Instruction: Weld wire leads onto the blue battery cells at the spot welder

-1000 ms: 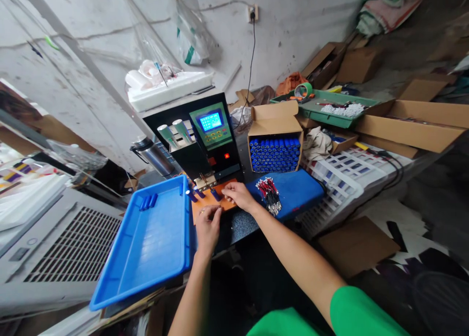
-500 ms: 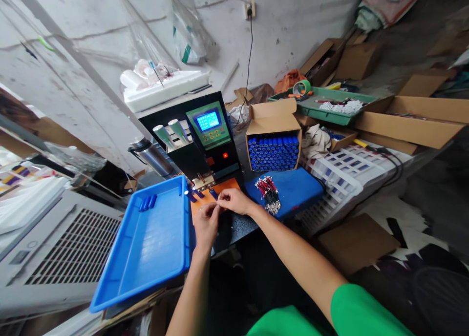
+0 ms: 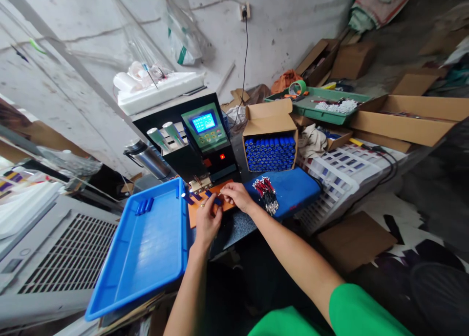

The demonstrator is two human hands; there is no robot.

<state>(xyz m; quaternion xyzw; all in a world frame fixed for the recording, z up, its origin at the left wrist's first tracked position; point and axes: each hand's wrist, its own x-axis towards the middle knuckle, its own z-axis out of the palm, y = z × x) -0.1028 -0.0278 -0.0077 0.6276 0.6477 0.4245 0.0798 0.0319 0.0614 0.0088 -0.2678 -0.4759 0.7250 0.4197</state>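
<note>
My left hand [image 3: 207, 223] is closed around a blue cylindrical battery cell [image 3: 217, 200] on an orange mat [image 3: 192, 218]. Close beside it, my right hand [image 3: 236, 197] pinches something small by the cell's end, too small to make out. More blue cells stand or lean on the mat to the left, under the metal head [image 3: 200, 184] of a black spot welder [image 3: 220, 166] with a lit display [image 3: 204, 122]. A bundle of red and black wire leads [image 3: 267, 194] lies on a blue pad [image 3: 298, 187] right of my right hand.
Left of the mat is a blue tray [image 3: 135, 297] with a few blue cells in its far corner. An open cardboard box [image 3: 269, 126] packed with cells stands behind the pad. A steel flask [image 3: 150, 159], white crate [image 3: 335, 177] and green tray [image 3: 311, 109] are around.
My hands have come slightly apart. The left has shifted from pinching near the right fingertips to gripping a blue cell; the right stays pinched. The view has shifted a little.
</note>
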